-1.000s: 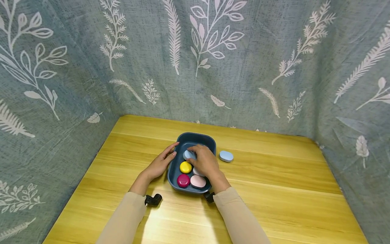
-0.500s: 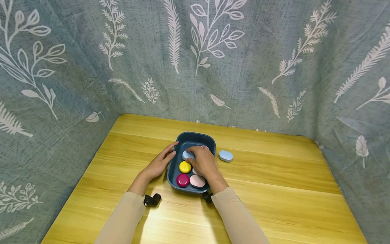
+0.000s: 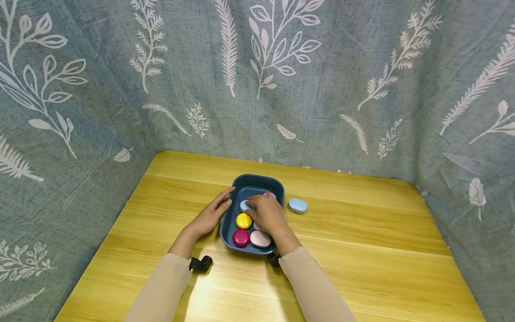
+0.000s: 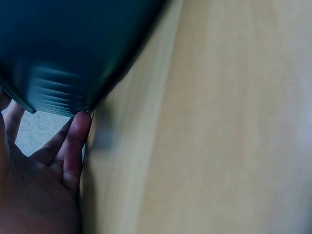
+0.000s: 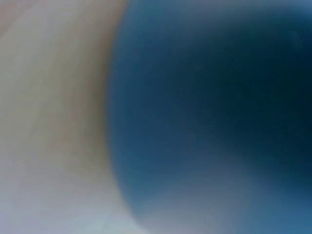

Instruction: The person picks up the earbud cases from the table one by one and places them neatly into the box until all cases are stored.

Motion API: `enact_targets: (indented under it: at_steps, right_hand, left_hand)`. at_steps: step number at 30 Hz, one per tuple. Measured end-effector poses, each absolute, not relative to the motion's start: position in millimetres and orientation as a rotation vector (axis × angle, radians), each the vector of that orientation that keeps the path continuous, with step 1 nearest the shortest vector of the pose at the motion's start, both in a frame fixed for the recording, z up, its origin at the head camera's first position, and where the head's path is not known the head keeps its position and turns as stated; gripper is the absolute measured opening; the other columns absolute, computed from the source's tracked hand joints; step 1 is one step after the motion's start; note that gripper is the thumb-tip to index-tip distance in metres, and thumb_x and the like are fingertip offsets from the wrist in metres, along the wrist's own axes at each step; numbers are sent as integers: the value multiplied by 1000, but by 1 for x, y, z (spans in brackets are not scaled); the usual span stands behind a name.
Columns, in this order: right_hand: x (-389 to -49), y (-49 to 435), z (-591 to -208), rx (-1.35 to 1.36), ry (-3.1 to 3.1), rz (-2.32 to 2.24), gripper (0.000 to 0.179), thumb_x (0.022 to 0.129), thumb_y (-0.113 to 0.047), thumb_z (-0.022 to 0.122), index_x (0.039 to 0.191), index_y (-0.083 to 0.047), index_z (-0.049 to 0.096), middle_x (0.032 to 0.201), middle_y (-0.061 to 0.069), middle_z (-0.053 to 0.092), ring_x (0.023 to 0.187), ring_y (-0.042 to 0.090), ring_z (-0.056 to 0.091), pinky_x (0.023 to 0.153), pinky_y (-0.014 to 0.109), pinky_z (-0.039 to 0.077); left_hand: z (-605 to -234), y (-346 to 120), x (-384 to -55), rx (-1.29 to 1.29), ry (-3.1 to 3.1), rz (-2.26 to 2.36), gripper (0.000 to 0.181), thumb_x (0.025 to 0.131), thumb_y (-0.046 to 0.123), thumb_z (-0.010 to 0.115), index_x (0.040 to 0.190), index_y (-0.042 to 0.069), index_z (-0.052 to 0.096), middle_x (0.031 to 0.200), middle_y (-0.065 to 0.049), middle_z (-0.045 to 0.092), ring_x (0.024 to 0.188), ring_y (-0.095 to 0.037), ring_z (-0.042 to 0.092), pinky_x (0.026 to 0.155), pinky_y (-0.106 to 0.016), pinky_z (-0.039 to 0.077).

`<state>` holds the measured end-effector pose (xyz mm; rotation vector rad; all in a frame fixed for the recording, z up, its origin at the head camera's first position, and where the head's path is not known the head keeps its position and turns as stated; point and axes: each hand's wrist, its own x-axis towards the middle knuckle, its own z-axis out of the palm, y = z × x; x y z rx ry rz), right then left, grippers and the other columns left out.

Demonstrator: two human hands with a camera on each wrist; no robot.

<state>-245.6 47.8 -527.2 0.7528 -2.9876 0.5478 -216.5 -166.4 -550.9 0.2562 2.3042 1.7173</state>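
Note:
A dark blue rectangular tray with rounded corners stands on the wooden table. My left hand rests against the tray's left side, fingers extended; they touch the tray wall in the left wrist view. Reaching into the tray, my right hand has thumb and fingertips curled at a light blue rounded piece, pinching it and partly hiding it. Below that lie a glossy yellow round piece, a dark red round piece and a pale pink oval piece. A purple piece shows behind the right hand.
Right of the tray, a second light blue oval piece lies on the table. A grey-green leaf-patterned curtain encloses the back and sides. Black wrist-camera parts stick out near the sleeves. The right wrist view is too blurred for detail.
My right fingers have shifted slightly at the light blue piece, less of which shows now. The purple piece has come into sight behind that hand. My left hand stays at the tray's side.

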Motion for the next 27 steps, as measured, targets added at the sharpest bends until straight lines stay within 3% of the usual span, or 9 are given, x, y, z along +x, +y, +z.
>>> enact_targets:
  at_steps: [7,18,27]
  right_hand:
    - [-246,49,-529,791,-2980,501,31,91,-27,68,122,-22,70,130,-5,63,122,16,58,120,44,26]
    - [-247,49,-526,768,-2999,459,32,91,-27,68,124,-27,68,134,-6,61,124,18,57,119,44,26]
    - [-246,49,-526,750,-2985,503,34,90,-28,70,124,-28,68,135,-4,59,123,19,58,120,44,26]
  left_hand:
    - [-570,-169,-224,250,2319,1724,50,99,57,38,148,50,27,158,17,21,148,-20,21,119,-56,18]
    - [-568,-167,-225,272,2312,1749,49,100,56,39,147,51,27,158,10,25,147,-23,24,118,-57,19]
    - [-568,-168,-224,253,2341,1719,51,97,60,40,146,53,28,156,16,25,147,-21,25,119,-56,20]
